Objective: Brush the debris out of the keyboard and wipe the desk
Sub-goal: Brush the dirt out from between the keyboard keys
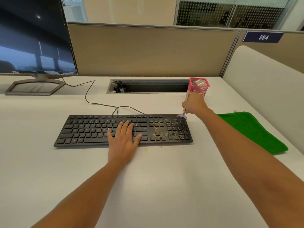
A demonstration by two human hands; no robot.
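Note:
A black keyboard (92, 129) lies across the white desk (156, 178). Yellow crumbs of debris (171, 131) cover its right end, over the number pad, and a few specks lie on the desk just in front. My left hand (123, 140) rests flat on the middle keys with fingers spread. My right hand (195, 104) grips a small wooden-handled brush (182, 114), whose pale bristles touch the keyboard's far right corner. A folded green cloth (251, 130) lies on the desk to the right of the keyboard, partly behind my right forearm.
A pink mesh pen cup (199, 86) stands just behind my right hand. An open cable trough (148, 86) runs along the back of the desk. A monitor (32, 38) on its stand occupies the far left; the keyboard cable (88, 97) snakes toward it.

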